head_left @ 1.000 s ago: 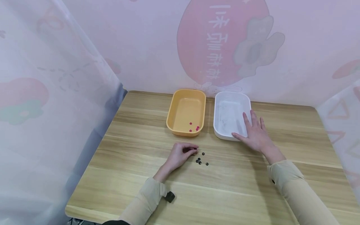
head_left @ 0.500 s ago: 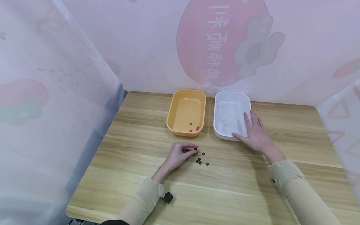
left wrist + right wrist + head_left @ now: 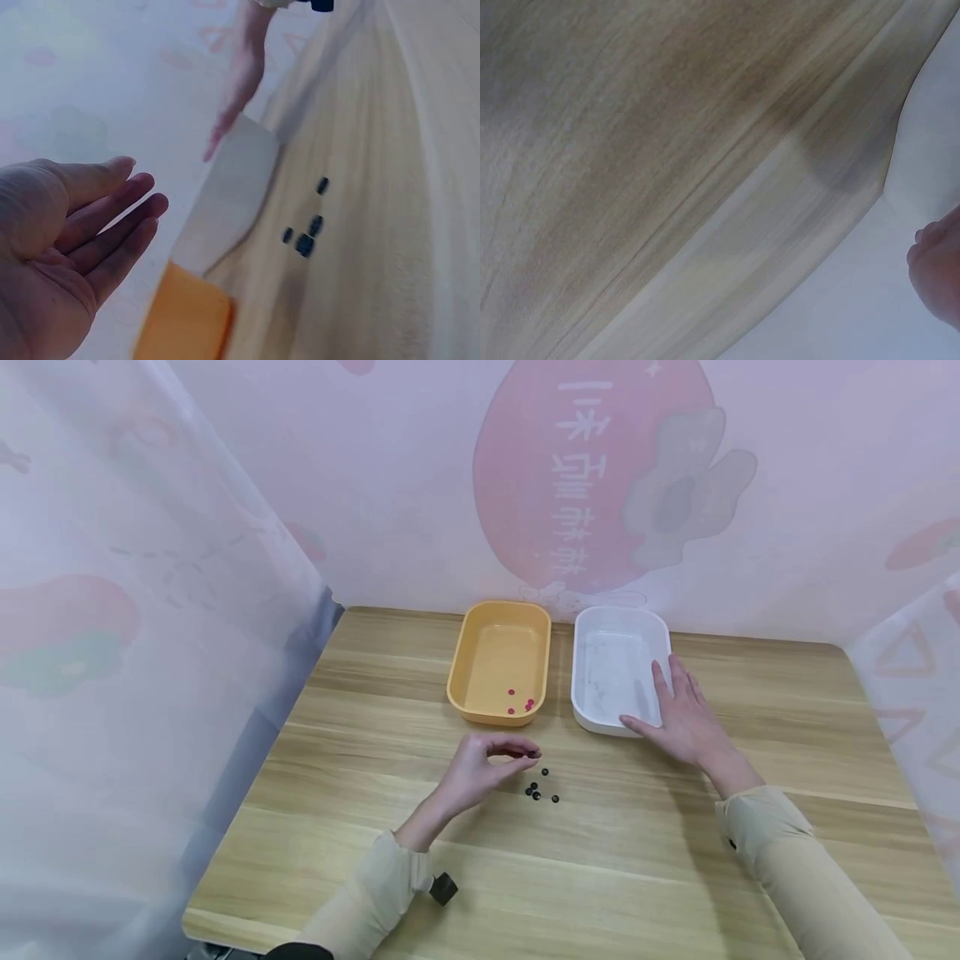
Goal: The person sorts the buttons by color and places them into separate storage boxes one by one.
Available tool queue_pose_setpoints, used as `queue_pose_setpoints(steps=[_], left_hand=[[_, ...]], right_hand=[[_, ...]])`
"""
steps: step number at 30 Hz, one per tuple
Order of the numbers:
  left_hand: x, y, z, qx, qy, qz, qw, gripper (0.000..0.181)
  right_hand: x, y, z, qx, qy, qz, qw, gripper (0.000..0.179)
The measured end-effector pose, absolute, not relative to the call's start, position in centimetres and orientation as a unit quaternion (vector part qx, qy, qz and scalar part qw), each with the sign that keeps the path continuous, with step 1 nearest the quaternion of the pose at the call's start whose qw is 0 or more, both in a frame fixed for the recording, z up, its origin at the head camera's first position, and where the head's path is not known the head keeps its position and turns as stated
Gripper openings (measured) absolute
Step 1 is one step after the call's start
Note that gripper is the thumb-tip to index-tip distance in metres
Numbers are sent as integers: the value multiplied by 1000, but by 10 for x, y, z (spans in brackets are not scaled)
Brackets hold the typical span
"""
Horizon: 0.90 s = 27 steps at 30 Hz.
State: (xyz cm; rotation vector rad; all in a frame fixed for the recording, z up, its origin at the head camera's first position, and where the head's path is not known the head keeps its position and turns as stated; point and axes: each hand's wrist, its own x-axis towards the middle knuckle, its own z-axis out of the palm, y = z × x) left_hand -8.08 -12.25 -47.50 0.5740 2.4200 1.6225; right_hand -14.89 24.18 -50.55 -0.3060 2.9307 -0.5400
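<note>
My left hand point(image 3: 480, 770) pinches a small black round piece point(image 3: 531, 755) between thumb and fingertips, just in front of the yellow tray point(image 3: 457, 670). In the left wrist view, the fingers of my left hand point(image 3: 82, 240) hide that piece. Several more black pieces point(image 3: 536, 795) lie loose on the table just right of and below the hand. Over the right front edge of the white tray point(image 3: 576, 681), my right hand point(image 3: 686, 720) lies with its fingers spread and straight. The right wrist view catches only part of my right hand point(image 3: 939, 274).
Several small pink-red pieces point(image 3: 512, 692) lie at the near end of the yellow tray. Both trays stand side by side at the back of the wooden table point(image 3: 600, 877). A printed curtain point(image 3: 405, 485) hangs behind the table's back edge, and another one runs along the left.
My left hand has shifted slightly to the right with the black piece in its fingertips, and its wrist has come up a little. My right hand stays on the white tray.
</note>
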Motion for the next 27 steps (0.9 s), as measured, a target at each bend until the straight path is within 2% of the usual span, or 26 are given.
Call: queue_pose_setpoints(steps=[18, 27], left_hand=[[-61, -113, -404, 261, 797, 544, 42, 17], [-57, -111, -368, 275, 742, 604, 99, 17]], right_hand=[[-148, 242, -508, -103, 977, -171, 72, 121], [-150, 244, -510, -105, 978, -169, 64, 121]])
